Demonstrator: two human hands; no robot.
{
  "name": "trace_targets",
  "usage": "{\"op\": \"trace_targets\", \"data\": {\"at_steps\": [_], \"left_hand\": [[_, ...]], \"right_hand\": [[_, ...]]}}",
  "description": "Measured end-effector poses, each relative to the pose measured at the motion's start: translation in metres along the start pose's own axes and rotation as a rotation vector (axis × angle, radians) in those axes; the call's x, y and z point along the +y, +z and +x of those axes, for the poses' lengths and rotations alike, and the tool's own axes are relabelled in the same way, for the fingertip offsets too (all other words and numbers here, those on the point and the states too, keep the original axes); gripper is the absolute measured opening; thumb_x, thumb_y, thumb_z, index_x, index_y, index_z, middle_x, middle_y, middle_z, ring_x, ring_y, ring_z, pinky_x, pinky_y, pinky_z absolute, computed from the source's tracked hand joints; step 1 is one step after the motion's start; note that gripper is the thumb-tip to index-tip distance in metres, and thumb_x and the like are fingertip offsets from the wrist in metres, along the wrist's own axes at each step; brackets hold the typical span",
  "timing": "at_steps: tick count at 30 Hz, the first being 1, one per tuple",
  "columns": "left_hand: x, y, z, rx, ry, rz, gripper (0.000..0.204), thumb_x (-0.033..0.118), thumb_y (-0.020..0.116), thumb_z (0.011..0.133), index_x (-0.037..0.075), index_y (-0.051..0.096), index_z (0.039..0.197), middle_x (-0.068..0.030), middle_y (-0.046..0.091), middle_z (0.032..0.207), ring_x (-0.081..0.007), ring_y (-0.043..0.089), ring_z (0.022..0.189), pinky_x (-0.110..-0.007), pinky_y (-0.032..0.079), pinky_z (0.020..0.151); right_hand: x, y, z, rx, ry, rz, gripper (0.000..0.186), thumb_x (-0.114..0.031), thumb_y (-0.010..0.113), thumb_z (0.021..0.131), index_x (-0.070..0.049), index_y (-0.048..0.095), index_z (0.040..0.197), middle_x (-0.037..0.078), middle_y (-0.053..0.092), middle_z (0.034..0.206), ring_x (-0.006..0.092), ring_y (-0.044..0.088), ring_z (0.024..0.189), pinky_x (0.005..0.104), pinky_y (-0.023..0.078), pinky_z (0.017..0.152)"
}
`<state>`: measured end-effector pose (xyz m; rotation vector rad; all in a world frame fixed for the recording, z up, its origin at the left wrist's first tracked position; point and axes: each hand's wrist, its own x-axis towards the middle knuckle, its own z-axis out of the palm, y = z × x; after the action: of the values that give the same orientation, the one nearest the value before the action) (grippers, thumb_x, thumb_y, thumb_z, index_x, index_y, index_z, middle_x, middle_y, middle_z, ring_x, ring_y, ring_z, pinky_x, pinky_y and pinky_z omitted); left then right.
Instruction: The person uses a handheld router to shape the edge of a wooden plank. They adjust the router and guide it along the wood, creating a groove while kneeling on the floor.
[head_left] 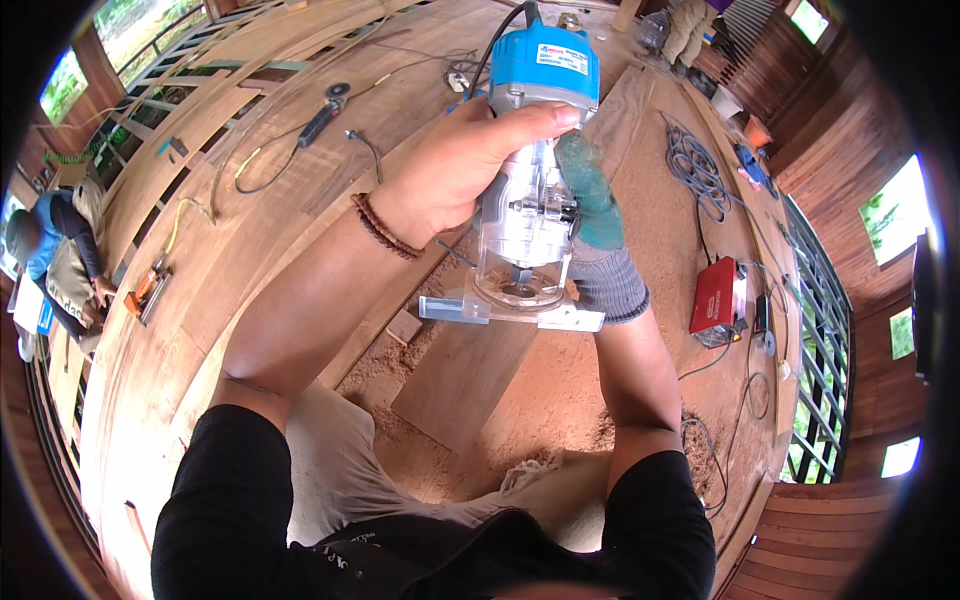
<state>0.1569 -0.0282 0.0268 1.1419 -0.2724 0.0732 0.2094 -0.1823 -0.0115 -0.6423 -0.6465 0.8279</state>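
Observation:
A small trim router (pixel 540 65), with a blue motor housing, a silver body, a clear plastic guard and a flat guide at its base, is held upright in front of me, off the floor. My left hand (pixel 475 165), bare and with a braided bracelet at the wrist, is closed on it just below the blue housing, thumb across the front. My right hand (pixel 595 215), in a green and grey knit glove, grips the other side behind the body; its fingertips are mostly hidden. A loose plank (pixel 455 385) and sawdust lie on the wooden floor below.
A co-worker (pixel 55 240) crouches at left beside an orange tool (pixel 148 290); another person (pixel 690 30) is at top right. An angle grinder (pixel 323 115), coiled cables (pixel 695 175) and a red machine (pixel 715 300) lie about. Open floor joists (pixel 820 390) edge the right side.

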Motion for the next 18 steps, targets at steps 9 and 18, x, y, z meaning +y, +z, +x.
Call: {"op": "trace_targets", "data": {"at_steps": [9,18], "left_hand": [[0.003,0.001,0.006,0.016,0.041,0.007,0.036,0.031,0.065,0.094,0.001,0.062,0.115,-0.0084,0.070,0.102,-0.0151,0.069,0.090,-0.031,0.057,0.081],[0.002,-0.001,0.008,0.015,0.051,0.028,0.036,0.032,0.066,0.094,0.002,0.063,0.113,-0.0075,0.070,0.099,-0.0141,0.068,0.088,-0.031,0.057,0.079]], "right_hand": [[0.000,-0.012,0.008,0.082,-0.053,-0.324,0.044,-0.017,0.057,0.100,-0.006,0.042,0.140,0.008,0.058,0.126,0.0160,0.061,0.110,0.0308,0.055,0.091],[-0.003,-0.014,0.009,-0.021,-0.017,-0.023,0.043,-0.022,0.057,0.100,-0.006,0.042,0.138,0.008,0.059,0.122,0.0153,0.062,0.106,0.0300,0.056,0.088]]}}
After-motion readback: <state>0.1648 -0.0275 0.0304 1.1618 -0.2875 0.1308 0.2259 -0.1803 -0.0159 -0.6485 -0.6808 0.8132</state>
